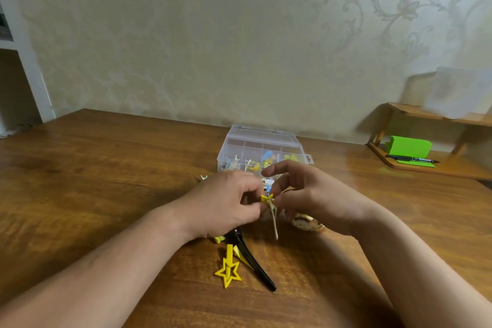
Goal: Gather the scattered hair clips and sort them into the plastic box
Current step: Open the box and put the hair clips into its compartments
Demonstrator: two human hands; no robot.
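Note:
A clear plastic box with compartments stands open on the wooden table, with small yellow, blue and white clips inside. In front of it both hands meet over one slim clip with a yellow star head. My left hand pinches the star end, and my right hand touches it with thumb and bent fingers. Nearer to me lie a yellow star clip and a long black clip. A gold-brown clip lies under my right hand.
A low wooden stand at the right holds green paper and a black pen. A small white clip lies left of the box. A patterned wall closes the table's far edge.

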